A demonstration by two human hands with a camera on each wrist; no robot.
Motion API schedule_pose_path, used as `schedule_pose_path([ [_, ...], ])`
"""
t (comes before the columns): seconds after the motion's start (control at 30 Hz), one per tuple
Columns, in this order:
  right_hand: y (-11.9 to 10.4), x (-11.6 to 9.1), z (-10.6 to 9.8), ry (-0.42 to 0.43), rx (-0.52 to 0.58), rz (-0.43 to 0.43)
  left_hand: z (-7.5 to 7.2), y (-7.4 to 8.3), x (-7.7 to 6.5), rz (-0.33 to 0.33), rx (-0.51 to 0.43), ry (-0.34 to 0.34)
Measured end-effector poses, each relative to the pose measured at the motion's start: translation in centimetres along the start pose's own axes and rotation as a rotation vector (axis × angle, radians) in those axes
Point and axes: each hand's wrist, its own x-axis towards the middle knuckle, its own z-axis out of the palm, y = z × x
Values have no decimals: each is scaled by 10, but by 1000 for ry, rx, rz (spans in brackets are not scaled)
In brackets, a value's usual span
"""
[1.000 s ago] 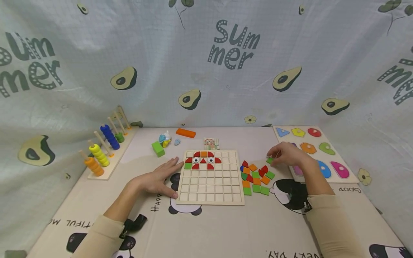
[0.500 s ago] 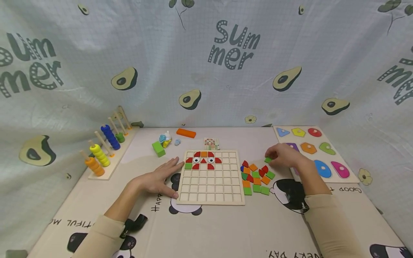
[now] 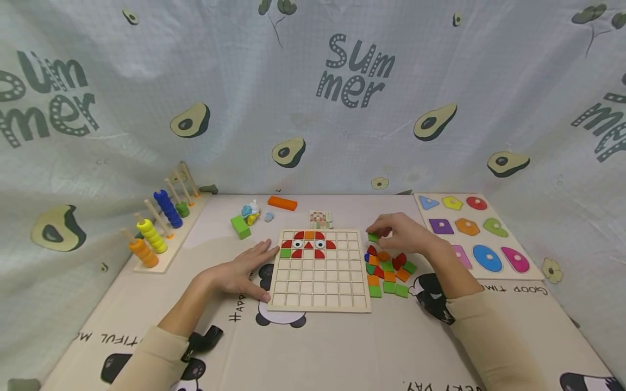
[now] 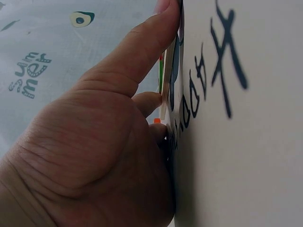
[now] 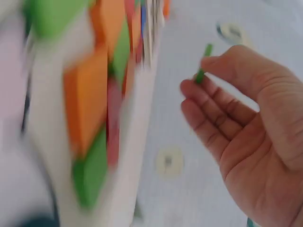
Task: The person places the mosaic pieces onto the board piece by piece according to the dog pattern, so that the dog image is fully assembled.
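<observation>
Head cam's pretty decent: soft, even light on the curtain and table, mostly crisp, though the sides look kinda stretched. Can't pin down the light source. Left wrist is way dimmer, with the left hand in shade and a soft dark band on the table beside it. Right wrist's brighter, but the near tiles are smeary while the right hand is fairly clear.

pale grey-blue sheet hung behind the table, wrapped round its sides too | avocados and "summer" lettering printed all over | table kinda covered in panda prints | softly lit
</observation>
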Motion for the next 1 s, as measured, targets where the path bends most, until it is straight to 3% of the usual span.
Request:
schedule_pose_path([
  [0.17, -32, 29, 24, -129, -30, -100, 1, 0, -1, 2, -12, 0],
  [0.37, -60, 51, 46, -207, -150, -133, 1, 1, -1, 5, -15, 8],
  [0.6, -68, 59, 56, -227, -276, -135, 0, 1, 0, 1, -20, 3],
  [1.0, -65, 57, 61, -164, -340, -125, 0, -2, 1, -2, -8, 1],
])
